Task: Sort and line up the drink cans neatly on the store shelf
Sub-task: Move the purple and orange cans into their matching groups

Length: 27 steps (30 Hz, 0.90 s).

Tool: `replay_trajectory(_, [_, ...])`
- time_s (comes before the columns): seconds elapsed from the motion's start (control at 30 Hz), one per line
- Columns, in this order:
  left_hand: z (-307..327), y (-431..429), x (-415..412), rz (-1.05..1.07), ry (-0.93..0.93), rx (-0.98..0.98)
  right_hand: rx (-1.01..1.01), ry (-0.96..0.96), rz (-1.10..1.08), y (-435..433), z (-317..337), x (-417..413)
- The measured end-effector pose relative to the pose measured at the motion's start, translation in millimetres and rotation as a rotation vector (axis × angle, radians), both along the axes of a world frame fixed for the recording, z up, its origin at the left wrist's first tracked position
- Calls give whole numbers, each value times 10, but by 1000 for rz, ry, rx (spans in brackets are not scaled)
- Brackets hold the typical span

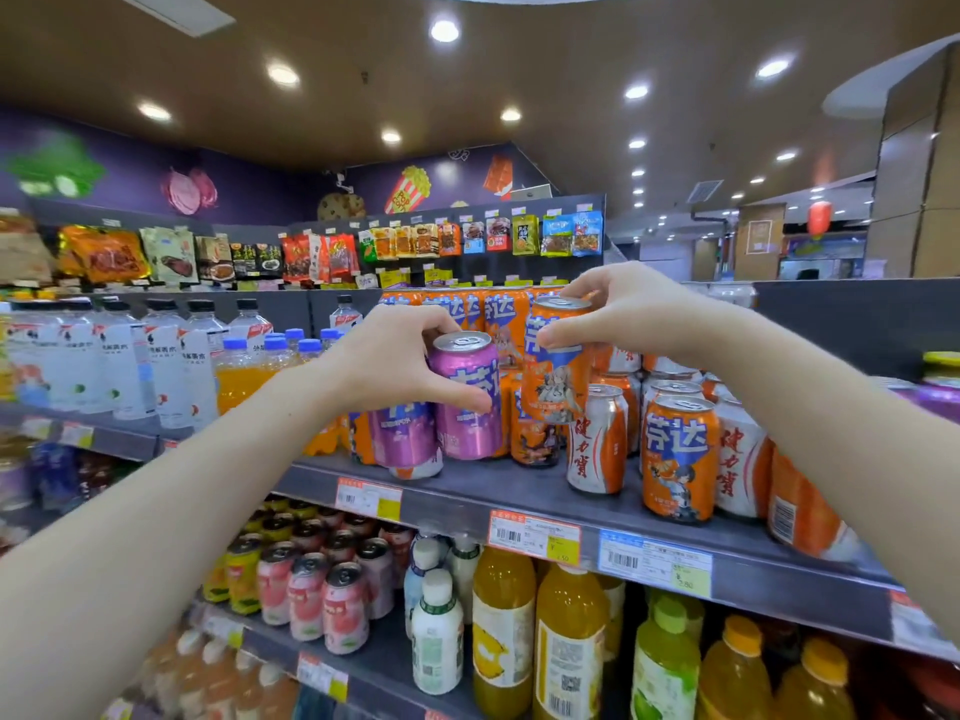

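Left hand (395, 361) grips the purple can (467, 407); right hand (623, 309) grips the orange can (556, 376), raised just beside it at 3 o'clock. Both long axes stand near vertical. Bare shelf (519, 485) lies at 6 o'clock.

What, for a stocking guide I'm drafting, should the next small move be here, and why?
Probably set the purple aluminium can gripped by the left hand down beside the second purple can on the grey shelf: like colours would group, while the right hand holds the orange aluminium can raised off it.
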State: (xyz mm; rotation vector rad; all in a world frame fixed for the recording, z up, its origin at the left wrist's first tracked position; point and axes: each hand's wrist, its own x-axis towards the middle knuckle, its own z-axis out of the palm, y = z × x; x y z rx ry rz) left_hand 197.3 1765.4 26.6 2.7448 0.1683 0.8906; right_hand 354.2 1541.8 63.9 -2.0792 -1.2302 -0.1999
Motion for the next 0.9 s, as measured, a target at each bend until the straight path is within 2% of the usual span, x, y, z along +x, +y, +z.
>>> replay_trajectory(0.17, [-39,196,-346,89,-2,-35,-82,24,18,398,-207,-115])
replay_trajectory(0.4, [-83,472,-512,105,13,-53,-100,27,-109,888,-520,-233])
replay_trajectory(0.63, [-17,770,-399,-30,4,-46,-130,79,-237,1169,-735,-262])
replay_trajectory(0.9, [32,975,-151,-184,-11,-3,-170,38,-305,1319,-814,-397])
